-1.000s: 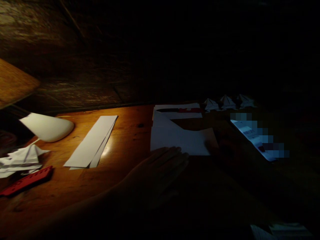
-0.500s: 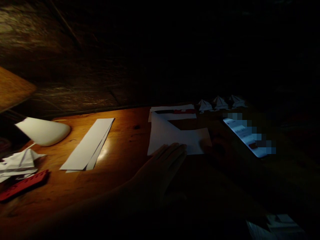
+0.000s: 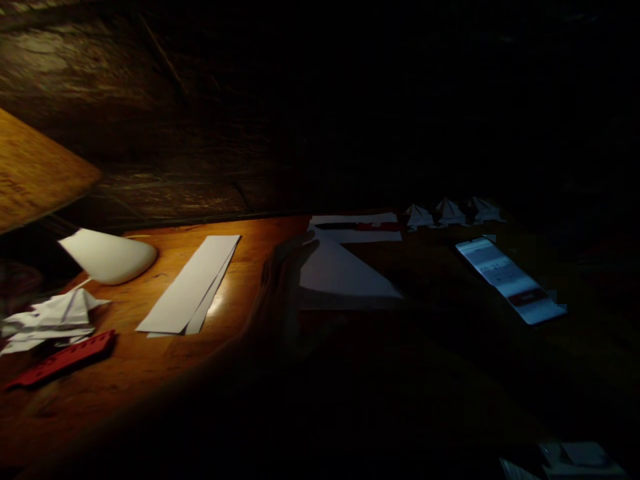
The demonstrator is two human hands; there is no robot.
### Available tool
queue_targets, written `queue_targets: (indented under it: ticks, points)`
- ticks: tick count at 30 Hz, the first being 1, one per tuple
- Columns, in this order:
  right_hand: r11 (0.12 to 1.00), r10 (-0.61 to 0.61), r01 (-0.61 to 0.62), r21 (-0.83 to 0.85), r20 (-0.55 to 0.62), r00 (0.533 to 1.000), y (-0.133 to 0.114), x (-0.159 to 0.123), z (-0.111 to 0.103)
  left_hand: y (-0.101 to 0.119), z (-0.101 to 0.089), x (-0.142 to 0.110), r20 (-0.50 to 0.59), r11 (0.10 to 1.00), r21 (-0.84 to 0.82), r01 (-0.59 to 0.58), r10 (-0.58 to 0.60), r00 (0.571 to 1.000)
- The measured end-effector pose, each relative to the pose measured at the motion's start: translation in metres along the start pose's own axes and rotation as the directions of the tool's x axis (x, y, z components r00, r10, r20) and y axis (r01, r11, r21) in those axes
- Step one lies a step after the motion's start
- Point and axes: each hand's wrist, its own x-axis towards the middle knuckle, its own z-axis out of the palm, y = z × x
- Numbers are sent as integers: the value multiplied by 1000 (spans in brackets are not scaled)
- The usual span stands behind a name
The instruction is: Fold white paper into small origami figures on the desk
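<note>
A white sheet of paper [image 3: 340,273], folded to a triangle shape, lies on the wooden table. My left hand [image 3: 287,283] is at its left edge, in shadow. Its fingers are stretched towards the top corner of the sheet, and the thumb stands apart below. Whether the fingertips touch the paper is hard to see. Around the sheet's right corner it is too dark to make out my right hand. Behind the folded sheet are more white papers [image 3: 373,235], with a slim black and red object [image 3: 370,227] on them.
White paper strips [image 3: 193,283] lie left of the sheet. Further left are a lamp base [image 3: 113,257], its shade [image 3: 40,173], crumpled folded paper [image 3: 57,317] and a red flat object [image 3: 70,357]. Several folded paper figures [image 3: 451,212] and a lit phone [image 3: 510,280] are at right.
My left hand has moved from flat on the sheet's lower edge to its left edge, up towards the top corner. The sheet's outline has become a triangle. The view has shifted slightly left.
</note>
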Motion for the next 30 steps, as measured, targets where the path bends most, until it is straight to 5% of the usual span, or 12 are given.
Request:
queue_targets:
  ticks: [3,7,16,23,28,30]
  points:
    - [999,-43,42,20,59,997,0,0,3,-11,-11,5,133,991,-137,1,17,991]
    - [994,-99,92,54,142,985,1,0,6,-15,-18,3,415,955,-297,-8,136,900]
    - [982,-171,141,123,286,943,11,-4,9,-33,-33,9,573,914,-404,30,227,788]
    - [994,-69,45,98,263,962,46,3,47,-34,-14,-3,446,914,-363,-181,341,828]
    - [996,-29,10,93,206,978,59,2,61,-32,-2,-19,399,958,-285,27,93,912]
    - [995,-22,6,95,174,984,60,-3,62,-34,-1,-22,374,947,-320,35,92,923]
